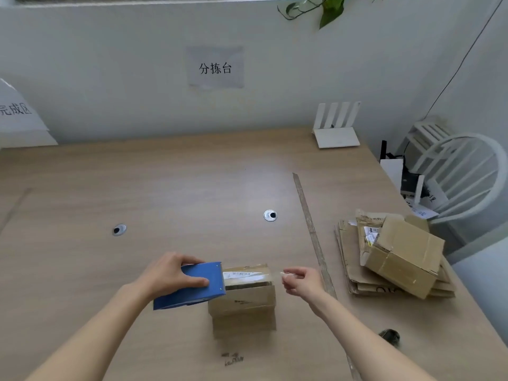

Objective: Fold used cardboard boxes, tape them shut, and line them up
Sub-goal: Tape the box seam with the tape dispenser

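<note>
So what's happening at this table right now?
A person is taping a small cardboard box on the wooden table. The left hand grips a blue tape dispenser over the box, while the right hand pinches the clear tape end, stretched across the top. More boxes, flattened and one assembled, sit piled to the right.
</note>
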A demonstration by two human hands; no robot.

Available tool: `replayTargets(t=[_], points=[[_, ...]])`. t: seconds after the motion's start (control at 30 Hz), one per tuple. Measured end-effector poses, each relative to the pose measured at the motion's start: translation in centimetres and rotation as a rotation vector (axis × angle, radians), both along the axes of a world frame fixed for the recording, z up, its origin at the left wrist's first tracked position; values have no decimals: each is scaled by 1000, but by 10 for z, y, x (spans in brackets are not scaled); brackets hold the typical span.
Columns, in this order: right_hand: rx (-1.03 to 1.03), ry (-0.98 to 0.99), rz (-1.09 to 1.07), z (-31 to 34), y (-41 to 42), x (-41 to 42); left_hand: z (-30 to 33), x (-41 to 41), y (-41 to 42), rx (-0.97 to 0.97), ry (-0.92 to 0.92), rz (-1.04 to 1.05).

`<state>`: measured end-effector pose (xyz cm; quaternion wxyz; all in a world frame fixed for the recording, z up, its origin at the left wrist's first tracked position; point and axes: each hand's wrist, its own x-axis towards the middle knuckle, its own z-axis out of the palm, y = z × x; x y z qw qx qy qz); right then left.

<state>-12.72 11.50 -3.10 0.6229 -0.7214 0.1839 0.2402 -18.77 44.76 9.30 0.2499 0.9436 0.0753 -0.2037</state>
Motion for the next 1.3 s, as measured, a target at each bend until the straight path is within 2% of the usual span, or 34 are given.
replayTargets(t=[0.1,0.77,0.97,1.07,1.3], points=[[-101,-47,15,-16,4,1,-15,6,3,23,20,-10],[-194,-2,-104,-80,26,-11,-78,29,24,48,33,-71],[27,131,-200,-87,28,-11,-93,29,26,32,53,-34],[155,119,-202,-75,23,-7,-98,27,29,33,58,-33],[214,92,-99,-50,12,0,-103,28,24,53,42,-24]])
